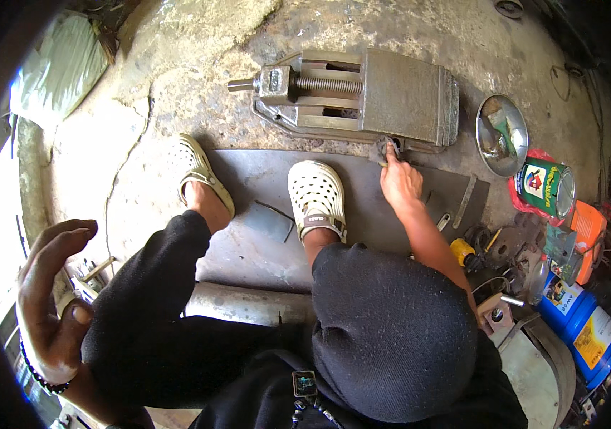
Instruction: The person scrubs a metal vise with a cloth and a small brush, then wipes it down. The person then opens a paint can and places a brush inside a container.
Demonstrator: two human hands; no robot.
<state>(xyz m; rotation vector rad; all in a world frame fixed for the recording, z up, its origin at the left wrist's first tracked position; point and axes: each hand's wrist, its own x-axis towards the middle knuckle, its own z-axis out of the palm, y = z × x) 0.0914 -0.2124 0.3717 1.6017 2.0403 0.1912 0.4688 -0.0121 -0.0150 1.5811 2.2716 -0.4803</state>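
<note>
Knee (pixel 398 336) looms, left grip (pixel 41 325) spreads free, right grip (pixel 401 183) pinches apparent rag (pixel 383 149) at edge of vise (pixel 400 93).

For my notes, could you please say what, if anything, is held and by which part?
Left grip: nothing. Right grip: touching a small grey scrap at the vise; whether held cannot be told.

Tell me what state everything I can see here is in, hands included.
Left hand: raised, fingers loosely curled, visibly empty
Right hand: at the vise's near edge, grip unclear
Vise: lying flat, screw exposed
Clogs: both worn
Metal bowl: uncovered, things inside
Green can: open or shut unclear
</note>
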